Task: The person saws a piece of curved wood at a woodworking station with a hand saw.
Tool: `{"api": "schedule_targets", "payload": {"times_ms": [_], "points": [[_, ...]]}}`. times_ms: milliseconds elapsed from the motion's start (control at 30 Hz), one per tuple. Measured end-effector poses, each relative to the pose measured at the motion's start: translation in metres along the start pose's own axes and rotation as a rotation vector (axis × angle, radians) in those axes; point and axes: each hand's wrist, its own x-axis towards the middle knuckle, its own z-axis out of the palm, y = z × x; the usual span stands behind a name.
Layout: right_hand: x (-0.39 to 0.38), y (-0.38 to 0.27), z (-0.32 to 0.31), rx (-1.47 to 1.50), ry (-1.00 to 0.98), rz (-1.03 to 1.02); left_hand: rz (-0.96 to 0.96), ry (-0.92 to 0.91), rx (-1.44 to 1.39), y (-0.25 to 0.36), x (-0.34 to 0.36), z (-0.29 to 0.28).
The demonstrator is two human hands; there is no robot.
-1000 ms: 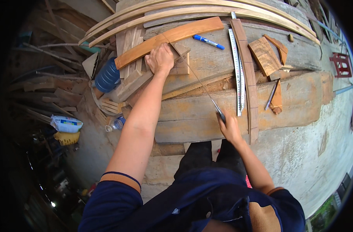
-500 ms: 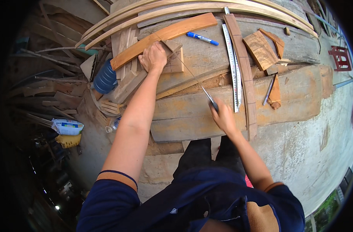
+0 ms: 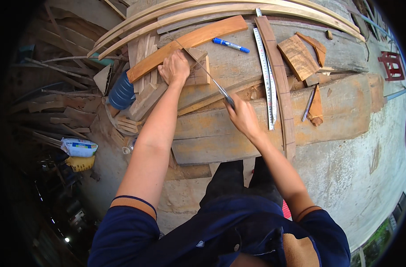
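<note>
The left arm reaches nearly straight up from the lower left, and its hand [image 3: 173, 69] bears down on the wood with knuckles up and fingers curled; whether they close round a piece is hidden. The right arm comes in from the lower right, bent at the elbow, its hand [image 3: 244, 116] wrapped round the dark handle of the saw [image 3: 215, 82].

The saw lies over the left part of the counter [image 3: 225, 133]. Its long axis runs slantwise, handle toward the person's right and near side, thin blade pointing away to the far left. The blade passes just right of the left hand, along the small block [image 3: 196, 54], and its far end crosses over the plank [image 3: 192, 42]. That plank slopes up from left to right, roughly crosswise to the blade.

The counter's near edge runs below the right hand, well clear of the saw. Bare boards lie between the blade and the tape measure [image 3: 266, 73], with the marker [image 3: 231, 45] in their far part. Right of the tape, the dark strip [image 3: 279, 84] runs from far to near. Long pale strips [image 3: 238, 10] curve along the far side.
</note>
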Motion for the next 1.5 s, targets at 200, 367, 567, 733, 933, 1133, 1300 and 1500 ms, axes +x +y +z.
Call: {"api": "schedule_targets", "payload": {"times_ms": [200, 367, 567, 733, 933, 1133, 1300, 1500], "points": [[-0.137, 0.068, -0.026, -0.015, -0.056, 0.092, 0.023, 0.094, 0.017, -0.004, 0.001, 0.002], [-0.057, 0.039, -0.001, -0.008, 0.018, -0.011, 0.008, 0.012, -0.006, -0.001, 0.002, -0.001], [-0.002, 0.005, -0.010, -0.047, -0.008, -0.019, -0.029, -0.002, -0.032, 0.002, 0.002, -0.005], [-0.124, 0.060, -0.027, 0.017, 0.007, 0.064, -0.026, 0.008, -0.022, -0.003, -0.001, -0.005], [-0.110, 0.065, -0.021, -0.029, 0.021, 0.080, -0.062, 0.043, -0.063, 0.001, 0.003, -0.001], [-0.032, 0.015, -0.031, -0.124, -0.049, -0.010, 0.036, 0.036, -0.053, -0.002, 0.004, 0.004], [-0.085, 0.016, -0.026, -0.043, -0.079, 0.099, 0.050, -0.008, 0.004, -0.002, -0.001, -0.002], [-0.071, -0.011, -0.038, -0.030, -0.060, 0.056, 0.101, 0.034, -0.015, -0.006, -0.004, -0.006]]}}
